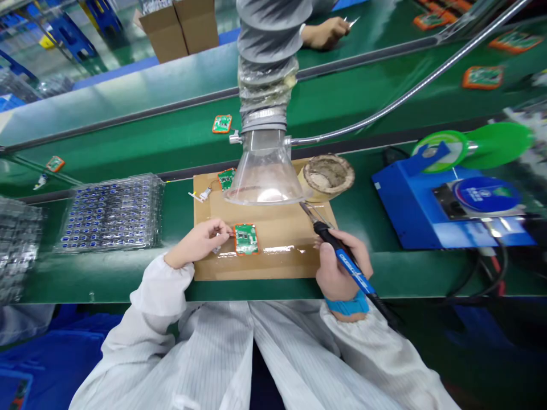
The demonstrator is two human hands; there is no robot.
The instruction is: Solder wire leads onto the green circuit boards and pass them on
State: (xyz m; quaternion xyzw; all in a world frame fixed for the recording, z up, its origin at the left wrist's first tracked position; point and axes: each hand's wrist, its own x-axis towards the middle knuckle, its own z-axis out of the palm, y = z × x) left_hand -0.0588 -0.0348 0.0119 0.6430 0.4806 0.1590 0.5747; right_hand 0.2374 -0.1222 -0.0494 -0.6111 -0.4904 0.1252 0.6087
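Note:
A green circuit board in an orange frame (246, 239) lies on a brown cardboard sheet (273, 262). At its left edge, my left hand (205, 240) pinches what looks like thin wires. My right hand (344, 263) is closed round a blue and black soldering iron (351, 266), its tip pointing up and left, beside metal tweezers (327, 216) partly hidden by the hand. Another green board (227, 179) sits at the sheet's top edge, partly behind the clear funnel, with a small white connector (205, 194) near it.
A clear extraction funnel (267, 171) hangs over the sheet. A round, crusted pot (328, 175) stands behind my right hand. Clear trays of small parts (111, 213) are at left, a blue machine with a green reel (427, 199) at right. Another person's hand (327, 34) shows across the line.

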